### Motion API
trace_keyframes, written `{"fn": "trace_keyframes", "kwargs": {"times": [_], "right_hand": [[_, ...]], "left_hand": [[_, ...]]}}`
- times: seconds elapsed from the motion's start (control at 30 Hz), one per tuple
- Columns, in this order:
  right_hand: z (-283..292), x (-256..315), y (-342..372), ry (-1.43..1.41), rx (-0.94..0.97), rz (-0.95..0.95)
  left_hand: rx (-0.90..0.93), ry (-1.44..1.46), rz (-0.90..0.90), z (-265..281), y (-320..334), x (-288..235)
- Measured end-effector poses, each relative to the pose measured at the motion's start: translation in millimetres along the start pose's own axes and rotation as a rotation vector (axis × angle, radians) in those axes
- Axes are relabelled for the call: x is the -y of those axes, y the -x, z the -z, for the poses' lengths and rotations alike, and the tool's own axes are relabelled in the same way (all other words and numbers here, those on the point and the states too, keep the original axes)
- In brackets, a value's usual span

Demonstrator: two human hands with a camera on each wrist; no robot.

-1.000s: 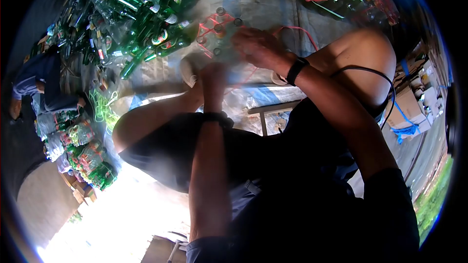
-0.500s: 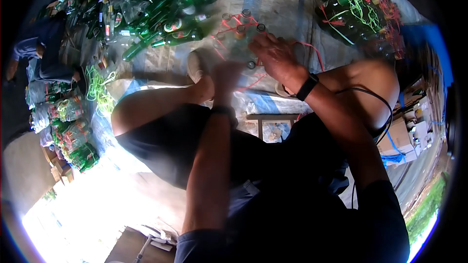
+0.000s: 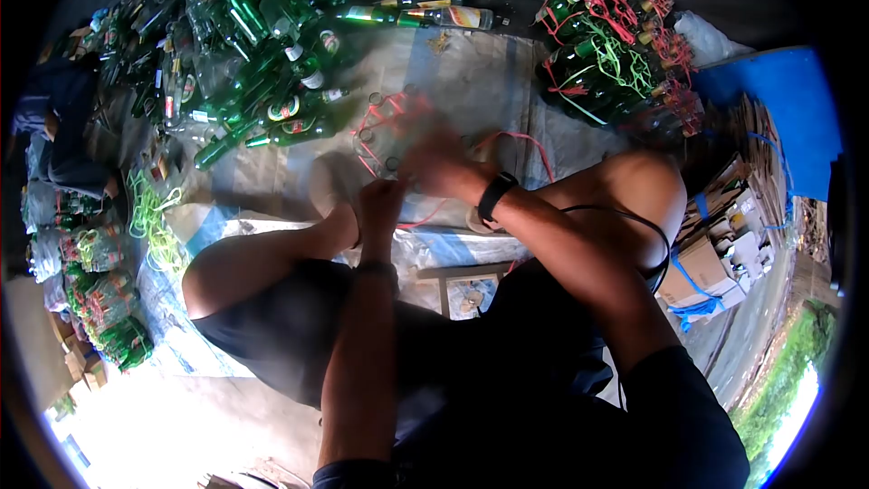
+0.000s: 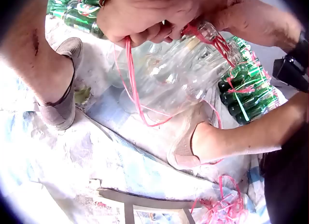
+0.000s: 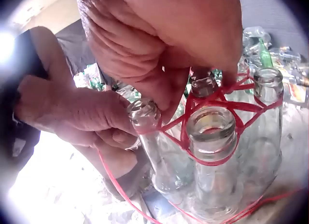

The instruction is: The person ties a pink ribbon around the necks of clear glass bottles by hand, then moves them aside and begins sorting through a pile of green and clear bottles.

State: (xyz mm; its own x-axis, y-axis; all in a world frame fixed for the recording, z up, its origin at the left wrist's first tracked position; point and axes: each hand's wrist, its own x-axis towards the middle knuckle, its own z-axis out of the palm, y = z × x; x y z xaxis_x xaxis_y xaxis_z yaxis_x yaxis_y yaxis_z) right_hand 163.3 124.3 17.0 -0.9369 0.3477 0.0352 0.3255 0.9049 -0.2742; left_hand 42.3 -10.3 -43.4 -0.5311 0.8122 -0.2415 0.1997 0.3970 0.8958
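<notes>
Clear glass bottles [image 5: 212, 156] stand upright in a cluster, their necks laced together with pink plastic twine [image 5: 251, 106]. My left hand [image 4: 149, 14] is at the near side of the cluster, curled round a strand of the twine that hangs down in a long loop in the left wrist view. Over the necks is my right hand [image 5: 164, 45], its fingers bent down between them and pinching the lacing. One bottle mouth [image 5: 144, 109] lies right beside those fingers. In the head view the right hand is blurred and covers part of the cluster.
Loose green bottles [image 3: 262, 118] are heaped at the left and back. Tied bottles [image 3: 588, 72] stand at back right. Both feet flank the cluster; a low wooden frame [image 3: 462, 273] and a pink twine tangle [image 4: 224, 207] lie nearer. Cardboard [image 3: 701, 276] stands right.
My right hand has moved over the bottle necks, from their right side. My left hand has come closer to it. The head view has shifted, showing more at the back right.
</notes>
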Motion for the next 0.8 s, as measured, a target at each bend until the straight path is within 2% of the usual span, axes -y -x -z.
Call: {"fn": "trace_keyframes", "kwargs": {"times": [0.13, 0.2, 0.33, 0.4, 0.43, 0.5, 0.53, 0.63, 0.8], "right_hand": [[10.2, -1.9, -8.0, -0.082, 0.114, 0.004], [12.6, -3.8, -9.8, -0.116, 0.258, -0.010], [8.6, -10.9, -13.0, -0.204, 0.236, 0.043], [10.0, -12.2, -15.4, 0.043, 0.202, 0.186], [1.4, -15.9, -15.0, 0.029, 0.203, 0.195], [-13.8, -22.3, -12.8, -0.092, 0.178, 0.118], [-11.9, -20.6, -13.4, -0.137, 0.238, 0.044], [-7.7, -18.3, -13.7, -0.072, 0.317, 0.041], [-3.9, -17.7, -9.8, -0.062, 0.277, 0.052]], "left_hand": [[-0.060, -0.025, -0.018, -7.2, -3.9, 9.7], [-0.079, 0.020, -0.042, -7.8, -3.5, 14.6], [-0.060, -0.030, -0.040, -6.2, -4.7, 11.0], [-0.055, -0.032, -0.026, -5.4, -6.4, 14.1], [-0.063, -0.049, -0.039, -8.3, -9.6, 19.6], [-0.075, -0.074, -0.042, -7.0, -8.9, 22.6], [-0.065, -0.095, -0.032, -4.4, -7.5, 14.9], [-0.079, -0.036, -0.001, -4.7, -5.9, 12.5], [-0.113, -0.132, -0.158, -5.3, -9.6, 21.8]]}}
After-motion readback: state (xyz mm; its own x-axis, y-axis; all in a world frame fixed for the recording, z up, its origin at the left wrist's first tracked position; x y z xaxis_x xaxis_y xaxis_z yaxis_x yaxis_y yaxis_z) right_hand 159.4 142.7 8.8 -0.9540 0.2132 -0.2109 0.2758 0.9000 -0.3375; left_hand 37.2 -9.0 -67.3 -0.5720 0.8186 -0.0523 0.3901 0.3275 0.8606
